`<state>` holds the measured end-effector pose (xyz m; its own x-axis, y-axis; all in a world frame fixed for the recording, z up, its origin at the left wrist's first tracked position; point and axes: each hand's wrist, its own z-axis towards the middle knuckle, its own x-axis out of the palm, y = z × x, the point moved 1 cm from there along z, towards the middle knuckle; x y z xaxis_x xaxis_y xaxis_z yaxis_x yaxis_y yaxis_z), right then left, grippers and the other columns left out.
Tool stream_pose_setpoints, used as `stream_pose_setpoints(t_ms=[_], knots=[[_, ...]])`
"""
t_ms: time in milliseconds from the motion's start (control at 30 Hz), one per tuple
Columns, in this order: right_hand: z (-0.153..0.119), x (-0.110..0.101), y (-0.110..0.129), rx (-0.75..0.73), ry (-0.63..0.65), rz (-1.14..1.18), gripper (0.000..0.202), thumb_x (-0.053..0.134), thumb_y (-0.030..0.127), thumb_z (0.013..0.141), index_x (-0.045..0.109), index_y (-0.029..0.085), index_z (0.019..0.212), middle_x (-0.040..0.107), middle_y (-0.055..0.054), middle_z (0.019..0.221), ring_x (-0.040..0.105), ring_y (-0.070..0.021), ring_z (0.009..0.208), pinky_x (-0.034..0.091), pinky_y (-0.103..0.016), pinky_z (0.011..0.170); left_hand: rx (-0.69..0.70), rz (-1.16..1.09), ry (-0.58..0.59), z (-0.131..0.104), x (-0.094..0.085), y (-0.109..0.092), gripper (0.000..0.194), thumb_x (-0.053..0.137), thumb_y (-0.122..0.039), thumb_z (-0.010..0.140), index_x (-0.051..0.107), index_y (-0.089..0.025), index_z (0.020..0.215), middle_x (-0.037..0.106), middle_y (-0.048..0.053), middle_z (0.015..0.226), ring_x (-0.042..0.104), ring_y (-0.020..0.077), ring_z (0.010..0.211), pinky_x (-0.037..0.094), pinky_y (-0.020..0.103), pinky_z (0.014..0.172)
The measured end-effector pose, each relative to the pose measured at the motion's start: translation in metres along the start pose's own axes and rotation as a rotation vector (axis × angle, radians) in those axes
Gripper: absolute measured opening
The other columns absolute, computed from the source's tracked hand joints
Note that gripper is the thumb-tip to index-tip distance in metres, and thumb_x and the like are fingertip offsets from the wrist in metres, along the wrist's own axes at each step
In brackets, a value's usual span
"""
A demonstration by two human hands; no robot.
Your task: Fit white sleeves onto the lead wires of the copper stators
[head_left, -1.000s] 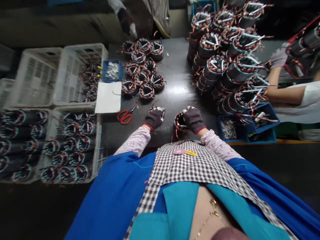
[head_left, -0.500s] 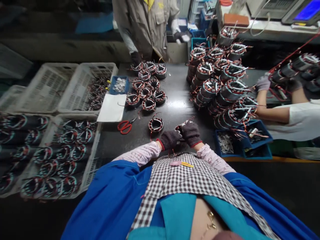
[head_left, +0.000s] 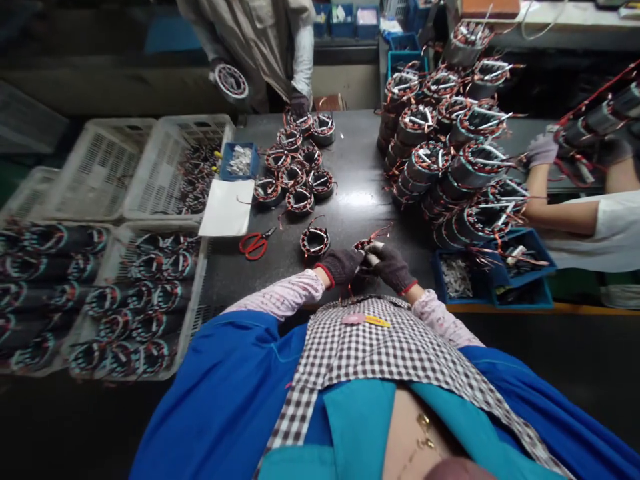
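Near the table's front edge, my gloved left hand [head_left: 342,267] and my gloved right hand [head_left: 391,268] are closed on a wound motor ring [head_left: 361,246] between them. Orange-red wires stick out of its top, and my fingers hide much of it. Just left of it another ring with coils [head_left: 315,242] stands by itself on the dark table [head_left: 350,160]. Red-handled scissors [head_left: 254,245] lie farther left. Behind them is a group of several wound rings [head_left: 293,177].
White crates [head_left: 200,293] with rings stand at left, beside a white sheet [head_left: 226,208] and a blue bin [head_left: 240,161]. Tall ring stacks [head_left: 470,167] and blue bins [head_left: 457,277] are at right. One person [head_left: 260,40] stands opposite; another's arms [head_left: 565,207] reach in at right.
The person opposite has moved left and now holds up a ring, the other hand at the grouped rings. My right hand has shifted slightly right and its fingers are rearranged. The view has shifted.
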<state>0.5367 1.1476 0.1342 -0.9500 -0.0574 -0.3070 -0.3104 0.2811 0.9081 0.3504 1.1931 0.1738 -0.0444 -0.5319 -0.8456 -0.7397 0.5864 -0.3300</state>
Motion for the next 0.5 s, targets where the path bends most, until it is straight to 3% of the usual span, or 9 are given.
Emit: stream_pose_setpoints(t_ms=[100, 200, 300, 400, 500], knots=[[0.004, 0.009, -0.002, 0.041, -0.057, 0.045, 0.014, 0.064, 0.023, 0.097, 0.075, 0.03, 0.103, 0.087, -0.005, 0.113, 0.078, -0.031, 0.111, 0.063, -0.051, 0.112, 0.001, 0.004, 0.074, 0.001, -0.001, -0.012, 0.025, 0.064, -0.018, 0.11, 0.078, -0.012, 0.13, 0.083, 0.025, 0.119, 0.083, 0.0397, 0.112, 0.062, 0.046, 0.095], [0.009, 0.011, -0.005, 0.046, -0.068, 0.051, 0.013, 0.065, 0.023, 0.098, 0.075, 0.029, 0.104, 0.087, -0.006, 0.114, 0.079, -0.0305, 0.113, 0.062, -0.05, 0.113, 0.031, -0.298, 0.112, -0.002, 0.0, -0.02, 0.031, 0.07, -0.013, 0.099, 0.077, -0.016, 0.13, 0.084, 0.014, 0.111, 0.082, 0.032, 0.107, 0.063, 0.042, 0.097], [0.009, 0.011, -0.009, 0.063, -0.073, 0.092, 0.01, 0.067, 0.023, 0.098, 0.075, 0.027, 0.102, 0.087, -0.006, 0.112, 0.078, -0.0287, 0.11, 0.063, -0.047, 0.11, 0.018, -0.589, -0.004, -0.009, -0.004, -0.013, 0.042, 0.064, -0.011, 0.101, 0.073, -0.018, 0.141, 0.084, 0.009, 0.117, 0.079, 0.0244, 0.11, 0.063, 0.035, 0.101], [0.007, 0.009, -0.013, 0.086, -0.048, 0.203, 0.011, 0.066, 0.022, 0.096, 0.076, 0.025, 0.101, 0.086, -0.003, 0.104, 0.077, -0.0247, 0.099, 0.066, -0.041, 0.1, -0.135, -0.348, -0.172, -0.017, -0.01, 0.006, 0.04, 0.065, -0.018, 0.11, 0.07, -0.015, 0.15, 0.082, 0.014, 0.137, 0.076, 0.0263, 0.127, 0.059, 0.035, 0.112], [0.009, 0.008, -0.018, 0.105, -0.057, 0.245, 0.01, 0.068, 0.021, 0.092, 0.077, 0.023, 0.098, 0.084, -0.002, 0.096, 0.075, -0.0218, 0.092, 0.067, -0.037, 0.096, -0.042, -0.061, -0.04, -0.02, -0.011, 0.013, 0.058, 0.084, -0.034, 0.106, 0.068, -0.018, 0.159, 0.075, 0.015, 0.157, 0.072, 0.0308, 0.141, 0.054, 0.035, 0.119]])
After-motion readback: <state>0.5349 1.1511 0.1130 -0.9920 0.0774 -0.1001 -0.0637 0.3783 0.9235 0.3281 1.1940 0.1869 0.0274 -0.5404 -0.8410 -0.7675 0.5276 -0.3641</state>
